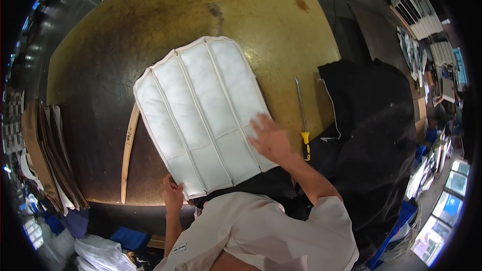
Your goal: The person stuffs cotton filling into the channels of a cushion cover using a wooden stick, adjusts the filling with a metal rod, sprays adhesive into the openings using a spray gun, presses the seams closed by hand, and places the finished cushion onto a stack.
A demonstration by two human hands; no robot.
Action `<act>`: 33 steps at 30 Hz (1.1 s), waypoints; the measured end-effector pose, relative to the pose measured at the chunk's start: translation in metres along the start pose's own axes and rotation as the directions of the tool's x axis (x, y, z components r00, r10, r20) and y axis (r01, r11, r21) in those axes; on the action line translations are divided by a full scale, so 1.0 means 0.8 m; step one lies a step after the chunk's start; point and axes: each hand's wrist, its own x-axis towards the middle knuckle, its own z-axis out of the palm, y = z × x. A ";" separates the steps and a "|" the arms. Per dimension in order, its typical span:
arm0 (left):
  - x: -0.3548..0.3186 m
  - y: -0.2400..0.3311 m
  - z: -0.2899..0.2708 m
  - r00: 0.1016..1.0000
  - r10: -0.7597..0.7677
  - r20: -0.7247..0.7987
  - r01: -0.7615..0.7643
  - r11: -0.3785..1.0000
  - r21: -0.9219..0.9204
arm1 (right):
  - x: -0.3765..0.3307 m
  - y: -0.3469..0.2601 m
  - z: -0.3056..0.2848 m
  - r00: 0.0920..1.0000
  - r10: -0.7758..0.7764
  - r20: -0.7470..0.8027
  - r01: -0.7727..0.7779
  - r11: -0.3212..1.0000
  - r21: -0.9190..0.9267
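A white quilted panel with piped seams running along its length and a scalloped far edge lies on the table, its near end by my body. At its near left corner, my left hand is closed, thumb and fingers gripping the edge. My right hand is spread over the panel's right side, fingers apart and slightly blurred; whether it presses on the fabric I cannot tell. A curved wooden strip lies left of the panel, its upper end close to the panel's edge.
To the right lies a screwdriver with a yellow and black handle. Black fabric drapes over the table's right side. Brown and white pieces hang stacked at the left edge. White plastic bags sit at lower left.
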 end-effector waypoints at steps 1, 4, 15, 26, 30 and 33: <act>0.011 0.006 -0.009 1.000 -0.004 -0.004 0.004 1.000 -0.006 | 0.022 0.004 -0.015 1.000 -0.005 0.002 0.005 1.000 -0.006; 0.048 0.051 -0.034 0.978 0.175 0.117 -0.208 0.886 0.414 | 0.093 0.023 -0.034 0.929 -0.052 -0.367 0.053 0.999 -0.007; 0.285 0.283 0.108 0.684 0.726 0.072 -0.691 0.614 0.380 | 0.040 -0.005 0.035 0.920 -0.282 -0.272 0.303 0.952 0.037; 0.283 0.271 0.119 0.696 0.713 0.088 -0.682 0.617 0.392 | -0.044 -0.006 0.017 0.958 0.150 -0.245 -0.145 0.989 0.040; 0.223 0.200 0.102 0.814 0.581 0.003 -0.528 0.737 0.422 | -0.088 0.066 0.007 0.783 0.392 -0.483 -0.450 0.893 -0.005; 0.178 0.190 0.111 0.791 0.592 0.154 -0.602 0.708 0.368 | -0.116 0.091 0.048 0.755 0.483 -0.443 -0.536 0.844 0.006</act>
